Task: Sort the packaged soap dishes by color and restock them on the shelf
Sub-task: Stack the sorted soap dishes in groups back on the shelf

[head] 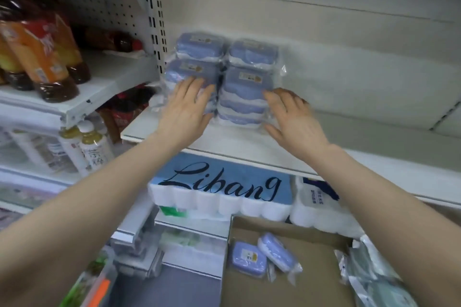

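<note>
Four stacks of blue dishes point(222, 75) crowd the shelf's point(249, 147) left corner; the left hand point(185, 109) and right hand point(293, 117), fingers straight, press the front stacks, holding nothing.

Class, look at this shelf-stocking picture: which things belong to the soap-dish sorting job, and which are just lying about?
Part of the job:
- blue soap dishes stacked on the shelf
- left hand and right hand, touching the stacks
- two blue dishes in the cardboard box
- grey-green packs at the box's right

Just lying about:
- drink bottles
- Libang tissue pack
</note>
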### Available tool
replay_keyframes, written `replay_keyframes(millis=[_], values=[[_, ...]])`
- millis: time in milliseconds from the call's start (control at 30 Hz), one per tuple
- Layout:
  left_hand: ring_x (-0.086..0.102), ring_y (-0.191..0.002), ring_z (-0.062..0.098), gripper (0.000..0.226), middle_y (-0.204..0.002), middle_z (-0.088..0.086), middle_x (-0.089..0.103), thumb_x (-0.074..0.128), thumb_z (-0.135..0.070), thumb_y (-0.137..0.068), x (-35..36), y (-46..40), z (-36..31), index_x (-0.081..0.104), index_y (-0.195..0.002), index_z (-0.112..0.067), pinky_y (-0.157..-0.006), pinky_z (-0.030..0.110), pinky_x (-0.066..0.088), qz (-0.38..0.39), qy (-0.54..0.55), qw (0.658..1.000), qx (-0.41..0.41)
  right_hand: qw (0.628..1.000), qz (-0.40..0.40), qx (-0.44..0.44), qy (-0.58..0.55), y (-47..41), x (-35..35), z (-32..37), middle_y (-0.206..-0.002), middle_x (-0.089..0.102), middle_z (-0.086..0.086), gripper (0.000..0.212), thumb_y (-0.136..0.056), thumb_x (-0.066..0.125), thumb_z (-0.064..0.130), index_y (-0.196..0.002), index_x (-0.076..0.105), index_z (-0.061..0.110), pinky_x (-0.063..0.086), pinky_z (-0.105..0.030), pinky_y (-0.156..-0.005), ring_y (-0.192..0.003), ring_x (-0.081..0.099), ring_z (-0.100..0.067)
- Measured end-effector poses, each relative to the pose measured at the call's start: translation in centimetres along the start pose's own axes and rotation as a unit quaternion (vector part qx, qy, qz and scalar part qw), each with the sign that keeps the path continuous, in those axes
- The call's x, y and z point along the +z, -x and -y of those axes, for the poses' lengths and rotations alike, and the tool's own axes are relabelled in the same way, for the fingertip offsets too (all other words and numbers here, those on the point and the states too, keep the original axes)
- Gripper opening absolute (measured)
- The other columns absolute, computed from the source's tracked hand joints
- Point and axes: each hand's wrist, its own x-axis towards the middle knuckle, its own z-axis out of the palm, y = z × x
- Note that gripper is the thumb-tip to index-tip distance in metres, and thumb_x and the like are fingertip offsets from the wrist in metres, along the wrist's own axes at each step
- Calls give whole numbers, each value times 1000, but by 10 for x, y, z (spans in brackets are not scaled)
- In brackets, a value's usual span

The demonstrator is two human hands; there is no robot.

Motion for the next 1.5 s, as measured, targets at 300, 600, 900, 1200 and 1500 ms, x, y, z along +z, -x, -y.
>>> replay_keyframes(millis=[300, 600, 900, 1200, 1500], values=[[43, -128, 36, 44, -134, 19, 50, 57, -17, -91, 39, 126, -150, 52, -133, -3, -108, 43, 35, 47, 117, 992, 10, 996, 7, -38, -78, 224, 43, -9, -131, 53, -19, 45, -96, 53, 20, -139, 49, 8, 41, -47, -97, -117, 50, -38], [43, -128, 31, 57, -138, 13, 44, 47, -15, -80, 121, 273, -258, 47, -137, -10, -89, 39, 54, 287, 223, 928, -81, 960, 238, 57, -140, 393, 145, -25, -120, 57, -13, 52, -83, 70, 24, -130, 51, 13, 51, -42, -85, -102, 60, -34], [50, -124, 40, 71, -134, 24, 51, 72, 0, -68, 194, 302, -260, 49, -136, 2, -102, 44, 43, 405, 168, 895, -76, 912, 320, 155, -205, 358, 248, -15, -130, 52, -14, 57, -95, 53, 39, -144, 41, 12, 42, -43, -94, -115, 52, -36], [8, -148, 32, 75, -159, 18, 15, 54, -22, -91, 257, 282, -249, 16, -153, -7, -120, 36, 8, 474, 135, 868, -58, 871, 385, 212, -220, 350, 289, -3, -129, 51, -15, 71, -95, 50, 51, -153, 24, 19, 35, -40, -99, -120, 46, -34], [39, -135, 40, 65, -142, 18, 44, 55, 5, -76, 231, 305, -265, 47, -140, -9, -111, 46, 35, 458, 190, 868, -15, 872, 374, 287, -133, 428, 245, -24, -125, 42, -12, 92, -74, 75, 48, -148, 25, 24, 48, -43, -84, -106, 50, -34]])
